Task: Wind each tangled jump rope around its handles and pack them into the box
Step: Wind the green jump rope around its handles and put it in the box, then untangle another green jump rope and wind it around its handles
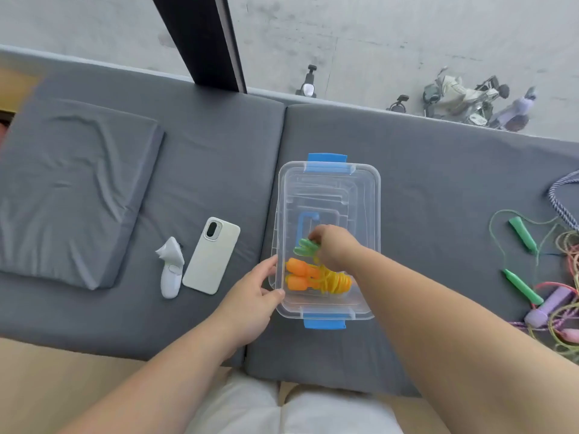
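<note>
Head view: packing step — green rope (302, 246) going into box (377, 195).
Right grip (332, 249): clamped on green rope.
Left grip (253, 292): apart, steadying box.
Next: release — fetch tangled ropes (551, 303).

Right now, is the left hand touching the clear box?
Touching. The head view shows the left hand with its fingers and thumb resting against the box at its near-left wall and corner, no gap visible.
</note>
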The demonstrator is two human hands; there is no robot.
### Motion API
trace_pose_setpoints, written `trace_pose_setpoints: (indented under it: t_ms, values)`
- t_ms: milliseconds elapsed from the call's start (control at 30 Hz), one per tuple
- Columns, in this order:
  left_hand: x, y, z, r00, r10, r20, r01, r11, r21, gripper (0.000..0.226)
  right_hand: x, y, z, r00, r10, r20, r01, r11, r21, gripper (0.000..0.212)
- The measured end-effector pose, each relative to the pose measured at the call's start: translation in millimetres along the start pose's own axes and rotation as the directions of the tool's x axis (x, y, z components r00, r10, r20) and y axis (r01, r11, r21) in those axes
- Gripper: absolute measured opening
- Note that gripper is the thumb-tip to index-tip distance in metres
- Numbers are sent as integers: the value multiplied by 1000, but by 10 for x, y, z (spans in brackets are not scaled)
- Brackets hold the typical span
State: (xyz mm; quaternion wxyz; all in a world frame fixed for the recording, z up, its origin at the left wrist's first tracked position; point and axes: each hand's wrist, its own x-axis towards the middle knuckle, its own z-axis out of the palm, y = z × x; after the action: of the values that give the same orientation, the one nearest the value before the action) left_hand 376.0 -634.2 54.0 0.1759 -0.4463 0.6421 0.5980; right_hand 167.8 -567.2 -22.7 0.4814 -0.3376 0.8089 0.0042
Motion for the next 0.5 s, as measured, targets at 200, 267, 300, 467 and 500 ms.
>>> trace_pose_setpoints:
  t_ms: [200,267,300,467,500]
  values:
    - [20,-81,61,999,-19,27,19,1000,20,77,248,-25,86,999,2,51,8,983,-185,57]
    - [29,-53,90,1000,-22,10,21,999,30,79,215,-2,111,1000,-21,-3,19,963,-269,57]
    - [33,-31,105,1000,-27,2,26,999,38,80,175,10,122,998,-50,-47,35,958,-284,55]
    - [-7,129,188,996,-53,-67,59,993,105,77,-248,39,96,965,-167,-201,146,983,-114,44]
    - [-23,167,209,993,-61,-99,73,989,132,75,-387,54,66,962,-182,-203,173,983,-60,43]
